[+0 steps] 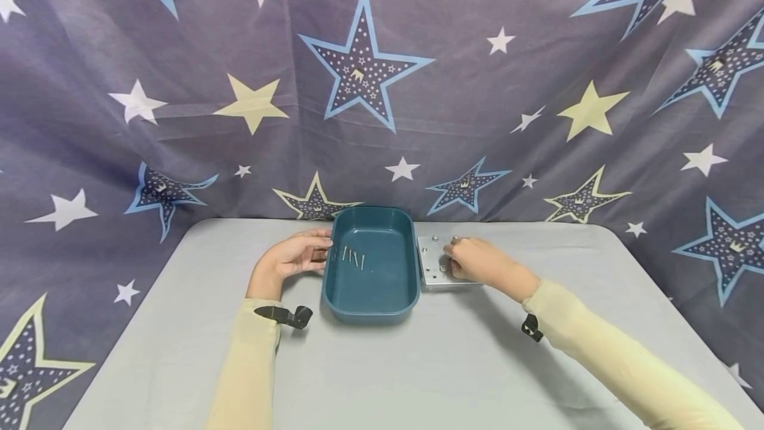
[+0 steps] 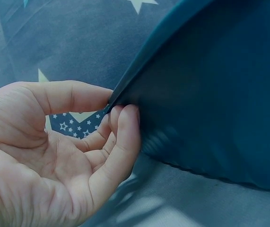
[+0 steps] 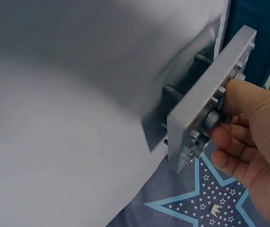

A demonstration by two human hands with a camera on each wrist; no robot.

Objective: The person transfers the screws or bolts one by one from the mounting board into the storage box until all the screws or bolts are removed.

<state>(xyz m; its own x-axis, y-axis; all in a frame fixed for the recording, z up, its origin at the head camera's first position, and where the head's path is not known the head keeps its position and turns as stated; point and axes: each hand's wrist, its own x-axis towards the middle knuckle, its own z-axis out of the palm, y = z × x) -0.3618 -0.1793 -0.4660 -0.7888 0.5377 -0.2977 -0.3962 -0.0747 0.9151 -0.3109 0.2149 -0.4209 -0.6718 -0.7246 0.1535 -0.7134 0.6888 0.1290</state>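
At the left side of a dark teal tray (image 1: 376, 294), my left hand (image 1: 294, 256) pinches the rim, its fingers curled beneath the edge in the left wrist view. Several thin screws (image 1: 362, 262) lie inside the tray, toward its left wall. My right hand (image 1: 485, 261) is over a silver metal plate (image 3: 205, 94) just right of the tray. Its thumb and fingers are curled round a bolt on the plate, mostly hidden by the fingertips. More bolt heads (image 3: 212, 119) stand on the plate's face, and threaded shanks (image 3: 172, 92) stick out beneath.
Both things stand near the back of a table (image 1: 370, 377) with a pale grey cover. A purple star-patterned curtain (image 1: 477, 111) hangs right behind the table's far edge. Black straps (image 1: 285, 316) with cameras sit on both wrists.
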